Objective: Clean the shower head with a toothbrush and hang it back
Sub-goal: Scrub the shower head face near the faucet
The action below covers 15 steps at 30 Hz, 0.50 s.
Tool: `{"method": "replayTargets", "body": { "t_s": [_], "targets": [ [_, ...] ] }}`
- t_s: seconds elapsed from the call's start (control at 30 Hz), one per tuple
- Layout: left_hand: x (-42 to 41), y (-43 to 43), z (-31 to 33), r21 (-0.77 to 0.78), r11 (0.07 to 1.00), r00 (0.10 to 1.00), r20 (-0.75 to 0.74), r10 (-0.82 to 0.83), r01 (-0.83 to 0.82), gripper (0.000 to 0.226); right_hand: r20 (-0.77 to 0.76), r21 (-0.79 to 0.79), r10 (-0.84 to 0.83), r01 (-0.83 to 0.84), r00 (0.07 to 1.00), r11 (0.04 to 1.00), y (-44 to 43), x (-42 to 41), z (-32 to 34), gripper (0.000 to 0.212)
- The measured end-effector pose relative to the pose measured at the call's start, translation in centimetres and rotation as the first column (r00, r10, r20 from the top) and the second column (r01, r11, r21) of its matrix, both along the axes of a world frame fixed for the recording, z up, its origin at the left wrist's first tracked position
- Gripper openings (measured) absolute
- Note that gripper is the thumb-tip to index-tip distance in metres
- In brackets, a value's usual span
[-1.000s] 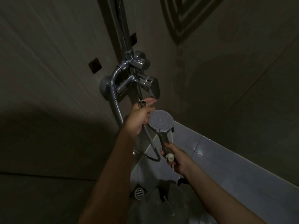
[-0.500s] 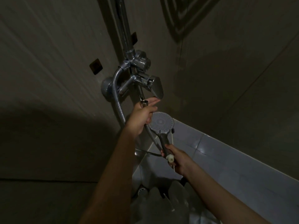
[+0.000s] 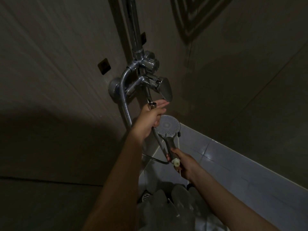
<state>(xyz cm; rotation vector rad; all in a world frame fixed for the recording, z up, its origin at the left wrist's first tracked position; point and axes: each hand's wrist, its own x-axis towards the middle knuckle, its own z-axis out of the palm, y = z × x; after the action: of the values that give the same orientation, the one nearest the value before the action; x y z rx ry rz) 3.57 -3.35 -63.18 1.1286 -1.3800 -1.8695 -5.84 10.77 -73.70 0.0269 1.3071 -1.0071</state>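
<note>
The round grey shower head (image 3: 168,126) faces me, its nozzle plate in plain sight. My right hand (image 3: 185,165) grips its chrome handle near the white threaded end (image 3: 176,162). A thin white stick, probably the toothbrush (image 3: 178,142), runs along the handle in the same hand. My left hand (image 3: 150,120) holds the loose end of the metal hose, whose nut (image 3: 152,104) sticks out above my fingers just under the tap lever (image 3: 165,90). The hose (image 3: 124,100) loops down from the mixer.
The chrome mixer (image 3: 148,64) and riser pipe (image 3: 135,30) stand on the dark wall corner above my hands. A dark square hook (image 3: 104,66) is on the left wall. Below are a floor drain (image 3: 145,196), pale floor tiles (image 3: 225,164) and some dim grey bundles (image 3: 176,204).
Both hands keep the same hold. My left hand with the hose end has edged slightly up toward the tap lever, and the view has drifted a little.
</note>
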Motion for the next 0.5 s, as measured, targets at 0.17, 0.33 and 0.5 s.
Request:
{"method": "replayTargets", "body": {
  "t_s": [0.17,0.33,0.5],
  "targets": [
    [0.0,0.0,-0.2,-0.006,1.000,1.000,0.006,0.007,-0.007,0.035,0.017,-0.010,0.005,-0.005,1.000,1.000,0.0,0.1,0.1,0.021],
    [0.7,0.8,-0.1,-0.026,1.000,1.000,0.006,0.006,-0.005,0.039,0.053,-0.028,-0.016,0.017,0.998,0.999,-0.1,0.2,0.0,0.024],
    [3.3,1.9,-1.4,0.046,0.996,0.997,-0.030,0.073,-0.072,0.032,0.097,-0.040,-0.013,0.017,0.995,0.999,-0.7,0.3,0.0,0.027]
  ]
}}
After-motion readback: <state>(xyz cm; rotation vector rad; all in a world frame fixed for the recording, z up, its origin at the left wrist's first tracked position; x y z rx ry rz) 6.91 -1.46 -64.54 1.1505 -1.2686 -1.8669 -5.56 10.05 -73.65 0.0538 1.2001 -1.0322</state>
